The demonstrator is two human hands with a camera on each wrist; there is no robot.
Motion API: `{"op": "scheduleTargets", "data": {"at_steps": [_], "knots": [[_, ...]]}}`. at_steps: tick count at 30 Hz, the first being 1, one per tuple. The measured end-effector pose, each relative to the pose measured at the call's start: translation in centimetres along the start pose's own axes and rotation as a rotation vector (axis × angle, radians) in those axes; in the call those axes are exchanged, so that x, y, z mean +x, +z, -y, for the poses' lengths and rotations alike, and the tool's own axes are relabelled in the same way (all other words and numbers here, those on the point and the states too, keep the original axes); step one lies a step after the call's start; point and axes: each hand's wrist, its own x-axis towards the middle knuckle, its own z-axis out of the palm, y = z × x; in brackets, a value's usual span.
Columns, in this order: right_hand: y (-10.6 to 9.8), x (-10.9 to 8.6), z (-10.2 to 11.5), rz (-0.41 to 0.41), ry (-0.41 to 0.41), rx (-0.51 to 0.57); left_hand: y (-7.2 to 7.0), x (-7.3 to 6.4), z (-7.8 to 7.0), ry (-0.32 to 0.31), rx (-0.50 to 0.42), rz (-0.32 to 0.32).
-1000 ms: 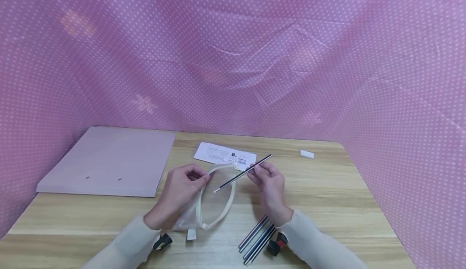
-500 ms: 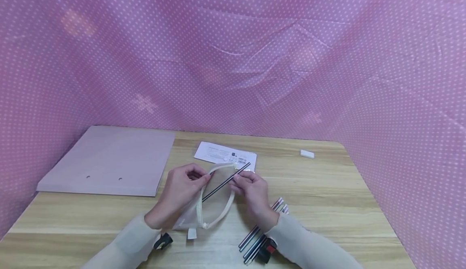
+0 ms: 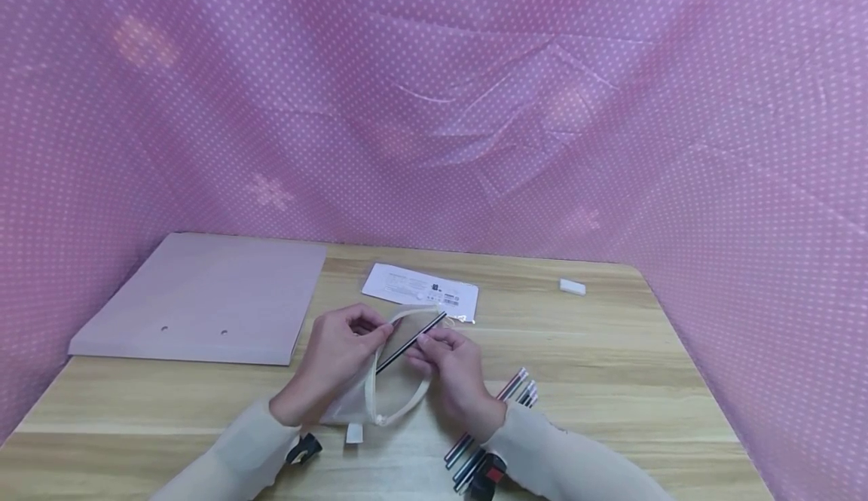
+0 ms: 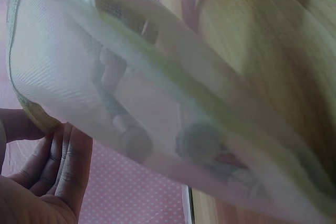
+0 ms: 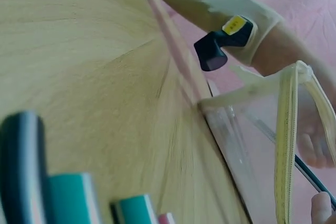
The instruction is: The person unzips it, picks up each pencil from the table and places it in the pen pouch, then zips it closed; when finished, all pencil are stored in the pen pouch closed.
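My left hand (image 3: pixel 342 346) pinches the zippered edge of a sheer mesh pouch (image 3: pixel 349 404), thumb against fingers in the left wrist view, and the mouth of the pouch gapes. A dark striped pencil (image 3: pixel 410 352) is pinched in my right hand (image 3: pixel 457 373), slanting down to the left with its lower part inside the pouch. The right wrist view has the yellowish zipper (image 5: pixel 286 145) and the pencil's dark shaft behind it. Several more pencils (image 3: pixel 461 452) lie under my right wrist, partly hidden by the sleeve.
A white printed packet (image 3: pixel 420 290) lies behind the pouch. Farther right is a small white block (image 3: pixel 572 287). A flat pinkish board with two holes (image 3: pixel 203 297) covers the table's back left. Pink dotted cloth (image 3: pixel 434 109) hangs around the table.
My right hand has moved left and slightly down, bringing the pencil from over the pouch's mouth to partly inside it. My left hand keeps its place on the pouch edge.
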Motion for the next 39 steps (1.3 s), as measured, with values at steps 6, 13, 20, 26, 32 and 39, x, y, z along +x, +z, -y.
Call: {"op": "scheduleTargets", "data": {"at_steps": [6,13,20,26,32,39], "knots": [[0.2,0.1,-0.5,0.041,0.036,-0.042,0.2,-0.1,0.0,-0.002,0.005,-0.004],[0.1,0.6,-0.7,0.080,0.079,-0.139,0.3,-0.4,0.0,0.011,-0.001,-0.006],[-0.2,0.6,-0.5,0.129,0.110,-0.210,0.5,-0.6,-0.2,0.024,0.006,-0.015],[-0.4,0.2,-0.1,0.152,0.110,-0.226,0.5,-0.7,-0.3,-0.003,-0.005,-0.019],[-0.9,-0.4,0.9,0.155,0.071,-0.209,0.7,-1.0,-0.4,-0.005,-0.011,-0.033],[-1.8,-0.5,1.7,0.144,0.048,-0.167,0.9,-1.4,-0.4,0.001,-0.006,-0.038]]}}
